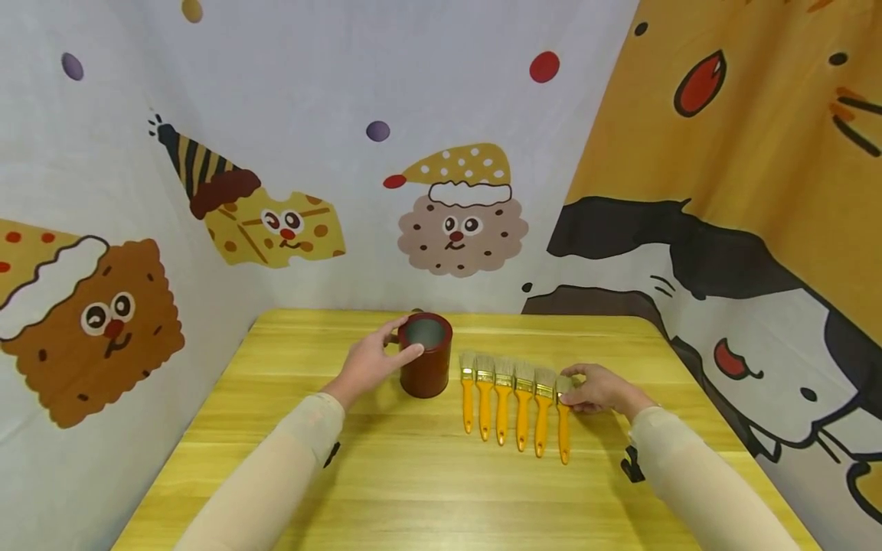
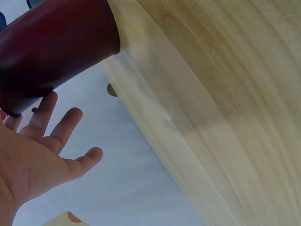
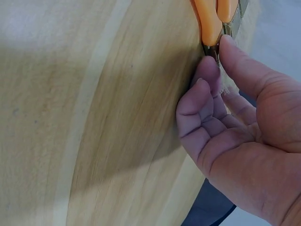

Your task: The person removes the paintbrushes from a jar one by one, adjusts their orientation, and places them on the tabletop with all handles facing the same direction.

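Observation:
A dark red cylindrical cup (image 1: 425, 375) with a grey inside stands upright on the table. My left hand (image 1: 372, 362) holds it near the rim, thumb across the front and index finger toward the back. In the left wrist view the other fingers (image 2: 66, 129) spread out beside the cup (image 2: 56, 47). Several paintbrushes with orange handles lie in a row right of the cup, bristles pointing away from me. At the row's right end, my right hand (image 1: 598, 389) pinches the last paintbrush (image 1: 564, 436) near its metal band, thumb on top. Its bristles are partly hidden in the right wrist view.
The light wooden table (image 1: 427, 490) ends at a back edge just behind the cup. A cloth (image 1: 310, 92) printed with cartoon figures hangs behind and at both sides. Dark straps show under both forearms.

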Tool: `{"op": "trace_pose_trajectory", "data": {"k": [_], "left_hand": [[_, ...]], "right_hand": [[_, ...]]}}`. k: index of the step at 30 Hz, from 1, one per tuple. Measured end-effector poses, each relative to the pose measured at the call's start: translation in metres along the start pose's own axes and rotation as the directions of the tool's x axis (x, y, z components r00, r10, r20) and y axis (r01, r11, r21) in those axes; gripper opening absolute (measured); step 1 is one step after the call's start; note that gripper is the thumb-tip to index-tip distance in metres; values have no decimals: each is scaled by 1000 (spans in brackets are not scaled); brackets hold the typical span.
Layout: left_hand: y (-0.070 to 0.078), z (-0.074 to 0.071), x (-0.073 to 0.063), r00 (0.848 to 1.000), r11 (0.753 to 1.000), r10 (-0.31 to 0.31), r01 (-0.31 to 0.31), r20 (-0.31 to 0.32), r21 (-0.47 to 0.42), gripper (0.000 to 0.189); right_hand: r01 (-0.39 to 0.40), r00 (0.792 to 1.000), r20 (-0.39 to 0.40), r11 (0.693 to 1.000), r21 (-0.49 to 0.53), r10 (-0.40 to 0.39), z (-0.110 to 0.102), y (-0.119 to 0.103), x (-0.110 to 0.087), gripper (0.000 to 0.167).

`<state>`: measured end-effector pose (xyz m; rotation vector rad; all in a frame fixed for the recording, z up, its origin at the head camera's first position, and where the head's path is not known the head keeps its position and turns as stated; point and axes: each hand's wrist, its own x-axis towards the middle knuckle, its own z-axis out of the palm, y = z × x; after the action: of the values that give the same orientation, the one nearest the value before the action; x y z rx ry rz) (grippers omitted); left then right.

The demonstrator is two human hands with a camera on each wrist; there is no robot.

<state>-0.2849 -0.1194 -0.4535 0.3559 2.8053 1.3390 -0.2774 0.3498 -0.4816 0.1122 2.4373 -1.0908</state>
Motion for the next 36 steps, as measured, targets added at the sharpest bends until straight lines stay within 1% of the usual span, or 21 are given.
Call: {"op": "trace_pose_trajectory", "data": {"k": [12,18,27,32,36], "left_hand": [[0,1,1,1000,1000,-2,2,1,-14,87],[1,0,0,1000,1000,-4,4,-1,-13,87],[0,0,2,1000,1000,-10,10,10,-21,87],[1,-3,2,1000,1000,-10,10,17,-4,85],[1,-7,3,1000,1000,-6,6,19,23,90]], "right_hand": [[2,1000,6,1000,10,-2,0,0,-2,76],[7,1000,1,1000,-1,-7,0,0,-2,76],[14,1000,13,1000,-6,-14,-1,-2,-3,77],[25,1000,14,999,-21,-25,-5,-3,-3,77],[40,999,12,998,-39,-39,-10,-4,-4,78]]}}
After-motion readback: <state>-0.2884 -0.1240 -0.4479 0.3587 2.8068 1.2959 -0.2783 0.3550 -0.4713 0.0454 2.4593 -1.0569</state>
